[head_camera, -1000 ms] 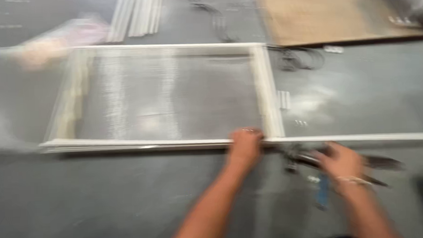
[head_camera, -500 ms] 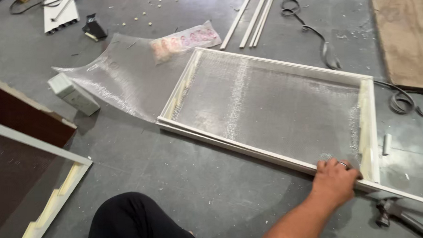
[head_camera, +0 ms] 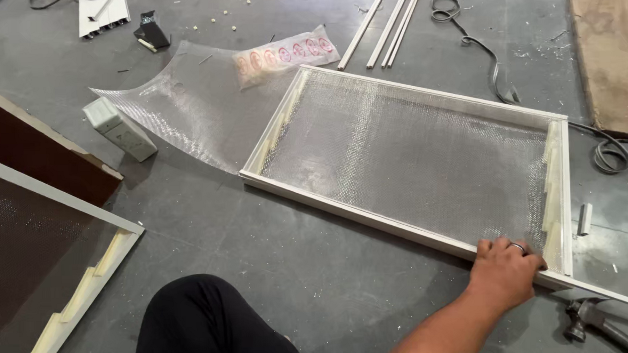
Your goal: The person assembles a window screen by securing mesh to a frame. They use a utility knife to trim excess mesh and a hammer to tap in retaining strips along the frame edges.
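A white rectangular screen frame lies flat on the grey floor, with grey mesh stretched over it. My left hand presses down on the frame's near rail close to its right corner, fingers curled onto the mesh edge, a ring on one finger. Cream foam strips line the frame's right end and also its left end. My right hand is out of view. My dark-trousered knee shows at the bottom.
A loose sheet of mesh spreads left of the frame, with a pale green block beside it. Another frame with brown mesh lies at the left. A hammer, black cable, white strips and a wooden board lie around.
The view has swung left and steadied. One second ago both hands showed at the frame's corner and the tools; now only my left hand shows, still on the near rail.
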